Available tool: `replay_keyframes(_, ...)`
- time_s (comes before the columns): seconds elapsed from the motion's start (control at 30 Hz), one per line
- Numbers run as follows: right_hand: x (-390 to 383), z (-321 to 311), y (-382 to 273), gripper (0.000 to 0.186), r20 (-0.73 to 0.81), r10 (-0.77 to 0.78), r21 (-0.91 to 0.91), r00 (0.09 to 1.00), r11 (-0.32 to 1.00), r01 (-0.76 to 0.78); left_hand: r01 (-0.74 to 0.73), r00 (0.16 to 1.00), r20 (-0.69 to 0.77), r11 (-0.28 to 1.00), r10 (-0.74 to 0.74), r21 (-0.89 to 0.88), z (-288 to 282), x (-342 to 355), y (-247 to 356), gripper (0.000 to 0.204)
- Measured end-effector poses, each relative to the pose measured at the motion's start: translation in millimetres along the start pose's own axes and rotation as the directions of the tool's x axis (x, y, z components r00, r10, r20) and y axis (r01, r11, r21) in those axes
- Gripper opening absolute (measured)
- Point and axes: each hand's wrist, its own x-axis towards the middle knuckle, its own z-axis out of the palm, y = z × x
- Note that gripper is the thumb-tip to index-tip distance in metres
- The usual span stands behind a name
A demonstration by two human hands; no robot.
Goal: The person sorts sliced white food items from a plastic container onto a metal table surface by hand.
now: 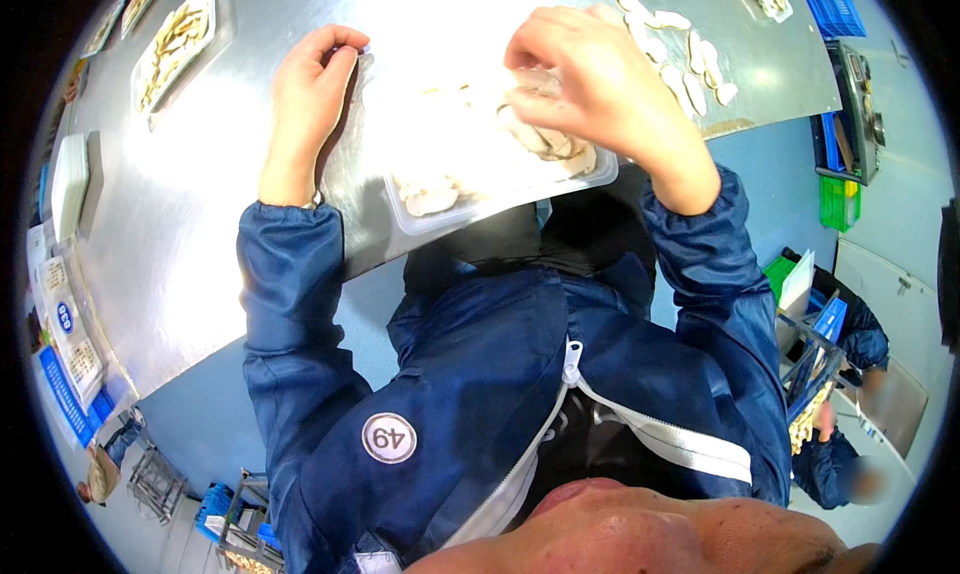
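Apparently mid-filling, a translucent, round-cornered plastic tray (505, 205) sits at upper center on a glossy steel table (200, 274), holding smooth, pale oval slices (432, 202). From afar, I see the left hand (308, 94) curled near its left side, thumb and fingertips close together, and the right hand (595, 79) bent over its right; I cannot tell what either pinches. Next, I judge, calls for gentle, flat placement.

A steel table (190, 284), food trays (500, 208) and crates (830, 6) show a food-processing room.
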Motion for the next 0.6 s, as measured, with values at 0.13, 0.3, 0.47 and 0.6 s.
replay_keyframes(0.13,14,21,-8,0.024,0.037,-0.033,-0.022,0.999,0.999,0.034,0.012,1.0,0.003,1.0,-0.012,-0.008,2,0,2,0.016)
replay_keyframes(0.3,23,31,-10,0.022,0.067,-0.051,-0.03,0.996,0.998,0.053,-0.019,1.0,0.008,0.999,0.018,0.046,1,-1,1,0.016)
replay_keyframes(0.47,26,37,-9,0.021,0.074,-0.05,-0.068,0.996,0.996,0.055,-0.02,1.0,0.004,0.999,0.02,0.04,2,1,0,0.016)
replay_keyframes(0.6,23,34,-12,0.02,0.117,0.022,-0.15,0.993,0.989,-0.004,-0.114,0.993,0.018,0.993,0.114,0.038,1,4,-7,0.015)
